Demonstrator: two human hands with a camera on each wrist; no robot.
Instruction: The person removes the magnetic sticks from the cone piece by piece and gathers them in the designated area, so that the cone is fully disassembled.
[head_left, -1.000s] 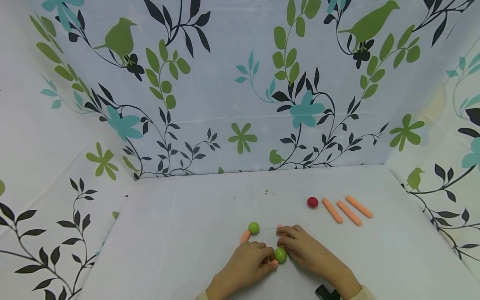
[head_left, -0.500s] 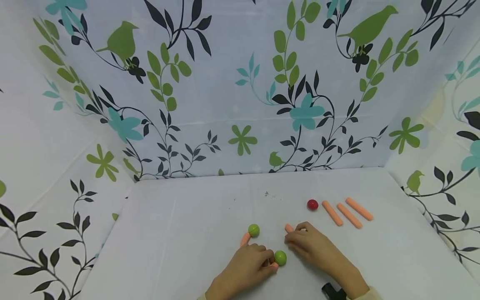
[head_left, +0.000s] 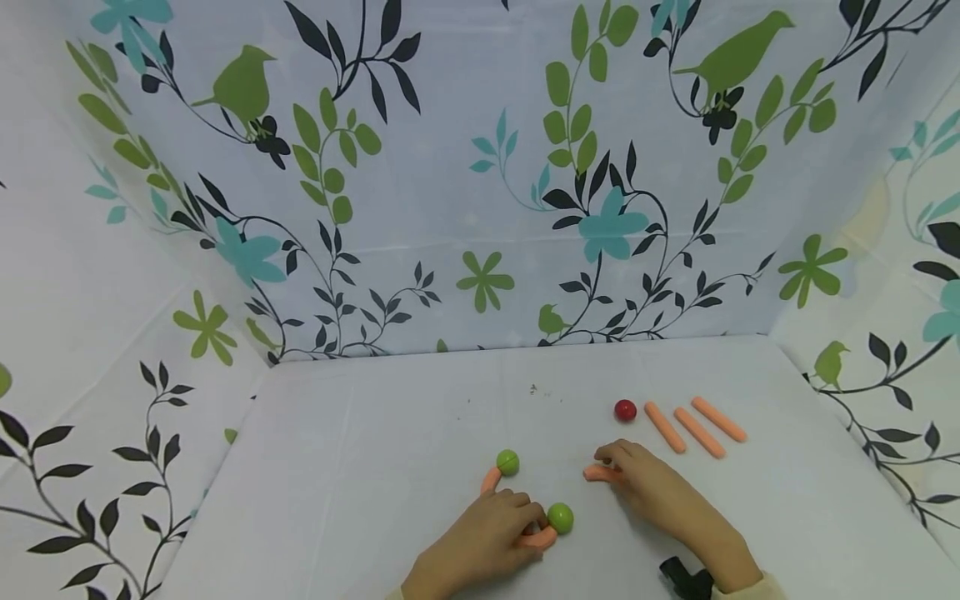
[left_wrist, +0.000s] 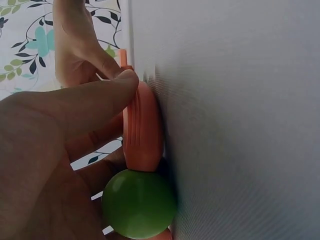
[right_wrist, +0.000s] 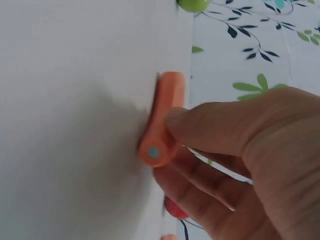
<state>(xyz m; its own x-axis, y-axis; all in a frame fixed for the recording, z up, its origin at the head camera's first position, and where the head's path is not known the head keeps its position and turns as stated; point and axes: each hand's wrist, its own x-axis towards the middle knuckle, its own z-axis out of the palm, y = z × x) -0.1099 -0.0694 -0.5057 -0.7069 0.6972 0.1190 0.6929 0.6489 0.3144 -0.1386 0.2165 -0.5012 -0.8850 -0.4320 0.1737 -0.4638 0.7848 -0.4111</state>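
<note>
Thumb and fingers of the left hand pinch a bent orange stick on the table, its end apparently touching the near green ball. The left wrist view shows a green ball against one end of the held stick; whether it is the same ball cannot be told. That grip is best light and steady — a ball could roll at a nudge.

A little farther off, the right hand pinches a second orange stick, a grey disc showing at one end. Holding it by the side suits it, with both ends left free; it is better eased than swung, since the near green ball sits between the hands.

Beyond the left knuckles, a third stick meets the far green ball — its lower end hidden by that hand. Past the right hand lie a red ball and three loose sticks, with patterned cloth behind.
</note>
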